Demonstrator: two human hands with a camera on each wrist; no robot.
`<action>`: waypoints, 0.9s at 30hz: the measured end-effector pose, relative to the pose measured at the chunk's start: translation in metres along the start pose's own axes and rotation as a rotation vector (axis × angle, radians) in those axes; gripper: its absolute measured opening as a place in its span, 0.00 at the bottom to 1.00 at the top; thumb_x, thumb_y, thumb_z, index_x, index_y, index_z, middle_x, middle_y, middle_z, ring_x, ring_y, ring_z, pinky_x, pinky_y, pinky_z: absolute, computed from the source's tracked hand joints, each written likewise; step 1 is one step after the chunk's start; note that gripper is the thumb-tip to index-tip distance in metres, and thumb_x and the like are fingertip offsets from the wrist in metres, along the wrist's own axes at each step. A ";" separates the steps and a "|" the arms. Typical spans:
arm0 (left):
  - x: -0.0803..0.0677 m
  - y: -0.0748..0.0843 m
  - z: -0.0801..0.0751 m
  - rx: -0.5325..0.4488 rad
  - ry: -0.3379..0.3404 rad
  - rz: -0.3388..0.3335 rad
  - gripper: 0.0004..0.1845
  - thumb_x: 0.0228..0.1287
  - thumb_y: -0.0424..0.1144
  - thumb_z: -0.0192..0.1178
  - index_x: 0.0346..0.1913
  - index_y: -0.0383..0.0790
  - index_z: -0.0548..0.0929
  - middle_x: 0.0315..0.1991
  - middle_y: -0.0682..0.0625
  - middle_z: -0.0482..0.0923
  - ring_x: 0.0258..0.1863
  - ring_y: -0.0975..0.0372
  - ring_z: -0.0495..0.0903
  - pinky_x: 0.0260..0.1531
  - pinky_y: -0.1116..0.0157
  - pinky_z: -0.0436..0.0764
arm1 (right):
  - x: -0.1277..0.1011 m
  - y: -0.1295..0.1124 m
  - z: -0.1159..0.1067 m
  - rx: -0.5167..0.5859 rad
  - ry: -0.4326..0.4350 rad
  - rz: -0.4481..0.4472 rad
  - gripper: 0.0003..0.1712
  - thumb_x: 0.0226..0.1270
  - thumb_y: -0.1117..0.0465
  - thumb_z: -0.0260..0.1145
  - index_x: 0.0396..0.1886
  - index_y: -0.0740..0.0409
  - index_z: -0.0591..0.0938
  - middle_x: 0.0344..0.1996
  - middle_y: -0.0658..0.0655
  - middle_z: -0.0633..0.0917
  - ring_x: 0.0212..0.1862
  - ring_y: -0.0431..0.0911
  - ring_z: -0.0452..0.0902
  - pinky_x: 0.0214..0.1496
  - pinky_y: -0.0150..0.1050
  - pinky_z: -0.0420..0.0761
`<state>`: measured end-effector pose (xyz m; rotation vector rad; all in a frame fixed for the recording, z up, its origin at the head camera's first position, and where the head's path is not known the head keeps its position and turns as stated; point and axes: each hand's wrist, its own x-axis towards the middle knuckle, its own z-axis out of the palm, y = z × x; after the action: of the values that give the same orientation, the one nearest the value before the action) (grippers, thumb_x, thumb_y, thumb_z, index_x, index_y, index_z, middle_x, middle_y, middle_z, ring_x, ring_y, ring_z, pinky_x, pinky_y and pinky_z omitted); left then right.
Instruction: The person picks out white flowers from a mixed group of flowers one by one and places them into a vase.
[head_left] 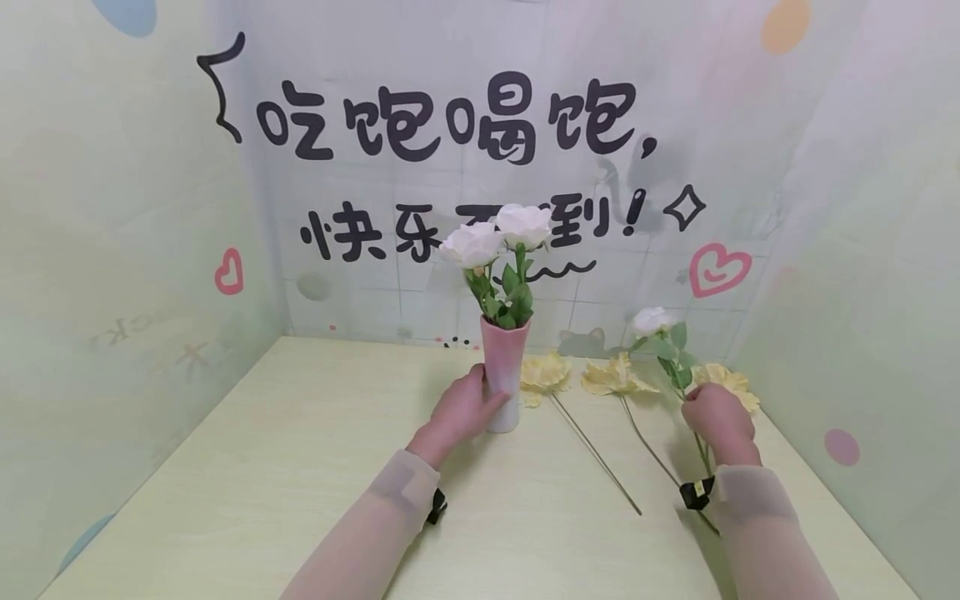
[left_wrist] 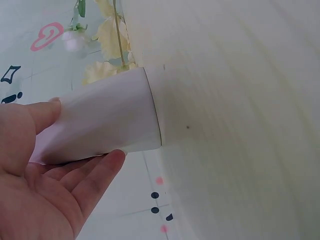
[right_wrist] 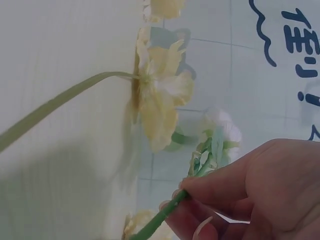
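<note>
Left hand (head_left: 461, 410) is wrapped around the lower part of the pink vase (head_left: 504, 375), thumb on one side and fingers on the other. In the left wrist view you can see the fingers (left_wrist: 95, 175) aren't squeezed tight, more cupping the vase's pale bottom end, with the base sitting flat on the table (head_left: 300, 467). Right hand (head_left: 717, 422) is off to the right of the vase, well apart from it, with fingers pinched on the green stem of a white rose (head_left: 651, 320). The right wrist view shows the fingertips (right_wrist: 200, 197) closed round that stem, so it's a proper grip.

The vase is pink up top fading to white at the bottom, standing upright roughly mid-table near the back wall. It already has two white roses (head_left: 495, 235) in it, with green leaves bunched at the mouth. The rose in the right hand is smaller looking, bloom up and tilted toward the vase, leaves just above the knuckles, stem end trailing down past the wrist.

Between the vase and the right hand, two yellow flowers (head_left: 577, 377) lie flat on the table, heads toward the wall and long thin stems running back toward the person. A third yellow one (head_left: 731, 382) peeks out just behind the right hand.

Both forearms reach forward in sheer pinkish sleeves, left one angled in toward the vase, right one straighter. There's a black strap on each wrist.
</note>
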<state>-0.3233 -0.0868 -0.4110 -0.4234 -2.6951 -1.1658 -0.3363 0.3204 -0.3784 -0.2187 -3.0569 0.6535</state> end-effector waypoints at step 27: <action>0.000 0.001 -0.001 -0.001 -0.006 -0.006 0.34 0.84 0.46 0.62 0.77 0.24 0.68 0.69 0.29 0.81 0.67 0.40 0.84 0.67 0.42 0.84 | -0.024 -0.045 -0.013 0.158 0.209 -0.133 0.25 0.84 0.53 0.55 0.70 0.63 0.80 0.60 0.72 0.87 0.47 0.61 0.88 0.35 0.45 0.81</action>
<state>-0.3229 -0.0868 -0.4095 -0.4202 -2.7023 -1.1697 -0.3176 0.2821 -0.3477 -0.0758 -2.7762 0.8035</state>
